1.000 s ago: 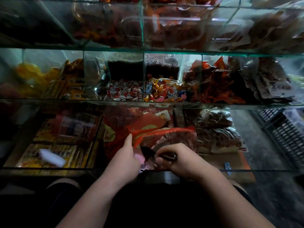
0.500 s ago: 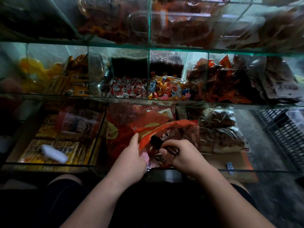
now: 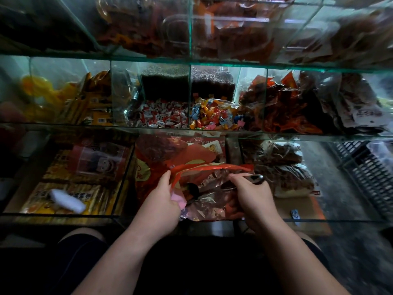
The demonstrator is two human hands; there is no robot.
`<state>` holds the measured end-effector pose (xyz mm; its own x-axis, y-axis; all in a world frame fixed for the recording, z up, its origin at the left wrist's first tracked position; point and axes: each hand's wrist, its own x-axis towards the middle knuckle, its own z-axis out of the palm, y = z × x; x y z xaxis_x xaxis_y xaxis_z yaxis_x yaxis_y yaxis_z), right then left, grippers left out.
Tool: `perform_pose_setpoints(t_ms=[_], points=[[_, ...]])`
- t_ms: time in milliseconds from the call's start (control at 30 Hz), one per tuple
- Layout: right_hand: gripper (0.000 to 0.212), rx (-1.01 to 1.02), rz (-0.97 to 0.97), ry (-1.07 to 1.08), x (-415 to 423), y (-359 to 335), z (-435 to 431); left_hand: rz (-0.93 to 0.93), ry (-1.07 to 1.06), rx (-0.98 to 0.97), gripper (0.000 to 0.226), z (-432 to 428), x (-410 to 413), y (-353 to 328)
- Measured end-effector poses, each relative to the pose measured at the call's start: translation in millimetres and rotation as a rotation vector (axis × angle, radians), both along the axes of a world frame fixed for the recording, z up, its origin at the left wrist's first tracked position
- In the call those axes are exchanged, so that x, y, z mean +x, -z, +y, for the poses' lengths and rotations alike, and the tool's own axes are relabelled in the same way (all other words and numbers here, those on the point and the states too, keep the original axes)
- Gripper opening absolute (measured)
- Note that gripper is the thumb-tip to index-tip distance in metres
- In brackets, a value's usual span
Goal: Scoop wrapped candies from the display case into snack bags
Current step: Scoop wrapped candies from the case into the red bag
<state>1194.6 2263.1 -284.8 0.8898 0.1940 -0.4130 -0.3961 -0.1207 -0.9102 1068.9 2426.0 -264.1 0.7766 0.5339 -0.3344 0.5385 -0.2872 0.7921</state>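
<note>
Red-rimmed clear snack bag (image 3: 212,201) kept open low at the near side of the display case (image 3: 297,136), its rim pinched by the left hand (image 3: 159,201). Right hand (image 3: 253,194) curled tight round the handle of a dark scoop (image 3: 192,189), bowl down inside the bag. Farther back, on the middle shelf, loose wrapped candies (image 3: 163,118). Likely trouble: thin film slipping from the pinch, mouth collapsing, candies spilling beside the bag.

My left hand (image 3: 161,201): thumb up, fingers curled, pinching bag (image 3: 212,201) rim. My right hand (image 3: 253,196): knuckles up, fist round scoop (image 3: 256,179) handle. Both forearms bare, reaching forward from bottom edge, converging. Hands close, not touching.
</note>
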Motion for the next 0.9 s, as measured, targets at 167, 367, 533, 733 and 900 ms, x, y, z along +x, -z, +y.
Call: perform_pose_setpoints(t_ms=[167,367,533,733,900], points=[[0.035,0.036,-0.153,0.124,0.0,-23.7,-33.9,-0.009,-0.002,-0.03,0.082,6.1,1.0,-0.4],[0.039,0.012,-0.278,0.147,-5.7,-47.1,-55.9,-0.049,0.068,0.218,0.068,-8.1,4.6,-9.0],[0.033,0.032,-0.272,0.19,-7.0,-54.2,-69.5,-0.539,0.234,0.435,0.041,-46.2,16.7,-28.8],[0.026,0.062,-0.253,0.201,-7.9,-60.7,-82.1,0.037,0.317,0.242,0.051,-67.5,63.9,5.5],[0.023,0.107,-0.231,0.217,-14.7,-76.4,-103.4,0.048,0.248,0.331,0.056,-56.4,71.8,36.6]])
